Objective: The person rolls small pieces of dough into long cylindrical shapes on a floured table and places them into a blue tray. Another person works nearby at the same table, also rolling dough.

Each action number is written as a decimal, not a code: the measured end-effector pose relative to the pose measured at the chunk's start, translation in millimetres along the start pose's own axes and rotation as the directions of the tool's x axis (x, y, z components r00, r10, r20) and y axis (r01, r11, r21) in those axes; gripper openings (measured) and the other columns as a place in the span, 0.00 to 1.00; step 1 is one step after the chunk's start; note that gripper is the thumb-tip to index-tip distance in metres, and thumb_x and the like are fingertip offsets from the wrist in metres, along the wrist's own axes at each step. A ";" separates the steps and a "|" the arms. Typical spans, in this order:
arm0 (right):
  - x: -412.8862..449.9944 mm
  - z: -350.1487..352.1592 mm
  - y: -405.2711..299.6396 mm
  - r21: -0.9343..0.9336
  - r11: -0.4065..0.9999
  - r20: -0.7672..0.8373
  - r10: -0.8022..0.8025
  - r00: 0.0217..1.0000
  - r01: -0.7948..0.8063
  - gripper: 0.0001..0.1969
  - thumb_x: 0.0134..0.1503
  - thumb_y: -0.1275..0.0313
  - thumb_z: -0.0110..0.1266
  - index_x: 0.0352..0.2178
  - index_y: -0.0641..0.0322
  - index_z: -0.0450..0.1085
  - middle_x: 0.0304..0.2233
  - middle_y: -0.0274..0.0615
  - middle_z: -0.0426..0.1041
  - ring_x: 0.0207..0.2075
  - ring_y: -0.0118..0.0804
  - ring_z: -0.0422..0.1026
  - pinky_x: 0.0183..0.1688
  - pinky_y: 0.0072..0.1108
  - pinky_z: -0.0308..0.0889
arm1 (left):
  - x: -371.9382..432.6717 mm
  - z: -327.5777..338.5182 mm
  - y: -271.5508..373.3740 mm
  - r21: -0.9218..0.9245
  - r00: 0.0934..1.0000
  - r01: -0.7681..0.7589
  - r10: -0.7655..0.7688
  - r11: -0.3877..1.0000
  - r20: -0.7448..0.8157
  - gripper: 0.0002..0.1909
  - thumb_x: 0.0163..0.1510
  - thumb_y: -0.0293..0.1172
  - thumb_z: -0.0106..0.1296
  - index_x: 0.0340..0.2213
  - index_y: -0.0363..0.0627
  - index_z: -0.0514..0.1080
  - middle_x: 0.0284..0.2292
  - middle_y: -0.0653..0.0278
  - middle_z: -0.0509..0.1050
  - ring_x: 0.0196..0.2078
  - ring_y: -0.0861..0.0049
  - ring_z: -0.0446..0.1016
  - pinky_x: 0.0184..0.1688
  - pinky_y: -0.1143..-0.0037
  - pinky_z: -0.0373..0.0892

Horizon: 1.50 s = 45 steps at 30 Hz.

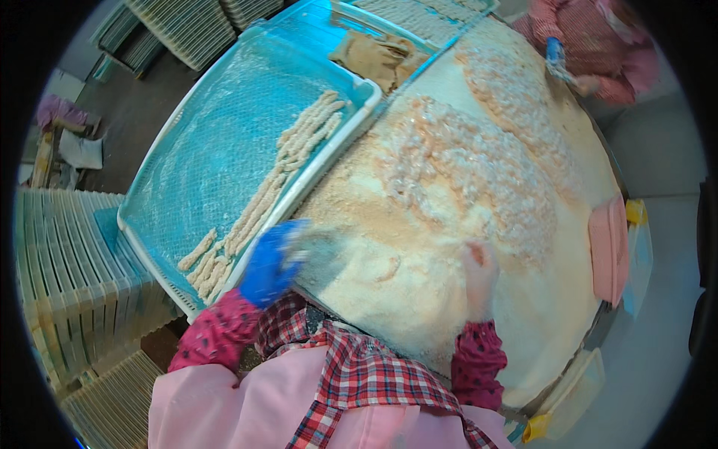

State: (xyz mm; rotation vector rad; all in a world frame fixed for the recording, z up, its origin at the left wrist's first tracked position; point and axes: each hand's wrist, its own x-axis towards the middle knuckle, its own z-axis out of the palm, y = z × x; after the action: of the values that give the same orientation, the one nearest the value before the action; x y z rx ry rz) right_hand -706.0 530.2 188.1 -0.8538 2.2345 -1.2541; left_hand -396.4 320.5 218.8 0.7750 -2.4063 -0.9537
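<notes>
My left hand [275, 261], in a blue glove and blurred, is at the near edge of the mesh-lined tray [185, 146]; whether it holds anything cannot be told. Coated pale strips [263, 191] lie in a row along the tray's right side, with shorter ones at its near end. Bare and blurred, my right hand [481, 264] is over the pale crumbs [415, 314] on the table, and its grip is unclear. One coated piece [388, 269] lies in the crumbs between my hands. Beyond my right hand is a heap of glossy pinkish pieces [482, 163].
Stacked trays [67, 241] stand at left. A brown cloth [376, 56] lies behind the mesh-lined tray. A pink plastic basket [608, 252] sits at the table's right edge. A co-worker [589, 50] stands across the table, and another person [61, 112] is at far left.
</notes>
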 end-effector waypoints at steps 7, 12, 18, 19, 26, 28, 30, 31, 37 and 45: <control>-59.4 30.8 4.3 -0.427 0.808 0.243 -0.330 0.912 0.406 0.13 0.46 0.76 0.53 0.37 0.63 0.68 0.41 0.50 0.67 0.45 0.43 0.64 0.48 0.27 0.60 | 24.3 131.6 41.7 -0.030 0.803 -0.364 0.331 0.931 0.495 0.21 0.53 0.41 0.46 0.48 0.51 0.66 0.44 0.51 0.69 0.43 0.58 0.68 0.44 0.66 0.65; -56.1 -29.1 62.4 -0.016 0.997 -0.509 0.054 0.859 -0.071 0.10 0.47 0.78 0.50 0.35 0.63 0.68 0.40 0.48 0.67 0.45 0.46 0.64 0.49 0.30 0.59 | 31.6 141.7 28.1 -0.254 0.945 -0.093 0.166 0.963 0.282 0.20 0.51 0.28 0.46 0.48 0.49 0.66 0.42 0.54 0.70 0.43 0.58 0.69 0.44 0.68 0.66; -37.6 -2.2 16.8 -0.505 0.842 -0.315 -0.382 0.869 0.188 0.13 0.46 0.77 0.52 0.36 0.63 0.67 0.41 0.47 0.67 0.46 0.48 0.63 0.50 0.34 0.57 | 53.6 203.6 73.1 -0.213 0.886 -0.286 0.343 0.934 0.313 0.19 0.46 0.24 0.50 0.43 0.47 0.69 0.39 0.56 0.72 0.42 0.59 0.69 0.43 0.68 0.66; -39.3 -2.2 14.2 -0.507 0.846 -0.381 -0.391 0.838 0.164 0.14 0.45 0.77 0.53 0.36 0.62 0.67 0.41 0.46 0.67 0.46 0.49 0.63 0.51 0.34 0.56 | 41.5 205.1 78.0 -0.235 0.803 -0.390 0.454 0.890 0.386 0.20 0.45 0.24 0.50 0.43 0.48 0.69 0.39 0.56 0.72 0.42 0.59 0.69 0.43 0.67 0.66; 33.3 -14.1 -12.1 -0.762 0.643 -0.196 -0.347 0.917 0.080 0.12 0.44 0.71 0.56 0.32 0.59 0.67 0.33 0.41 0.69 0.41 0.43 0.65 0.47 0.35 0.58 | 31.5 195.2 88.2 -0.158 0.790 -0.487 0.510 0.859 0.340 0.20 0.43 0.24 0.49 0.41 0.50 0.70 0.41 0.57 0.71 0.42 0.61 0.70 0.43 0.67 0.67; 32.0 -34.0 -1.8 -0.447 0.894 -0.377 -0.211 0.902 0.023 0.11 0.42 0.74 0.56 0.30 0.60 0.66 0.30 0.40 0.69 0.38 0.42 0.67 0.43 0.32 0.61 | 33.0 182.2 70.8 -0.065 0.819 -0.449 0.440 0.891 0.369 0.17 0.49 0.29 0.46 0.43 0.53 0.70 0.41 0.58 0.71 0.42 0.61 0.70 0.44 0.67 0.66; 26.0 -50.7 7.3 -0.022 0.999 -0.528 -0.039 0.848 0.032 0.11 0.39 0.79 0.55 0.28 0.60 0.67 0.27 0.40 0.68 0.33 0.41 0.69 0.37 0.26 0.64 | 36.2 170.9 61.4 -0.023 0.863 -0.406 0.391 0.914 0.320 0.16 0.49 0.29 0.47 0.42 0.52 0.70 0.41 0.58 0.71 0.41 0.59 0.70 0.43 0.66 0.66; 16.7 -49.4 2.4 -0.115 0.989 -0.453 -0.138 0.881 0.096 0.10 0.39 0.79 0.55 0.27 0.60 0.67 0.27 0.41 0.69 0.32 0.40 0.69 0.37 0.26 0.64 | 36.6 169.7 58.4 -0.020 0.878 -0.370 0.357 0.929 0.321 0.16 0.48 0.29 0.48 0.42 0.51 0.70 0.40 0.57 0.72 0.41 0.59 0.70 0.43 0.66 0.67; -60.3 -83.2 37.4 -0.270 0.937 0.053 -0.213 0.976 0.219 0.10 0.41 0.77 0.56 0.29 0.62 0.68 0.30 0.44 0.70 0.35 0.42 0.68 0.40 0.26 0.63 | 50.5 151.5 31.5 -0.022 0.956 -0.220 0.220 0.975 0.192 0.13 0.47 0.29 0.50 0.37 0.48 0.72 0.39 0.56 0.71 0.40 0.57 0.69 0.41 0.66 0.66; -69.0 9.6 7.9 0.123 0.987 -0.385 0.141 0.912 -0.101 0.15 0.47 0.76 0.53 0.39 0.63 0.64 0.34 0.43 0.68 0.38 0.35 0.67 0.41 0.22 0.62 | 36.0 197.0 74.8 -0.296 0.926 0.103 0.016 0.950 0.377 0.16 0.51 0.36 0.50 0.42 0.46 0.69 0.38 0.55 0.71 0.40 0.58 0.70 0.42 0.69 0.66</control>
State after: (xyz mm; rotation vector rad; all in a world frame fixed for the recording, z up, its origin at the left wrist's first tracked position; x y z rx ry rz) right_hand -653.0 575.7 181.5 -0.4436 2.4557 -1.5743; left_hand -561.2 436.8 147.9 0.5698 -2.4598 -1.5793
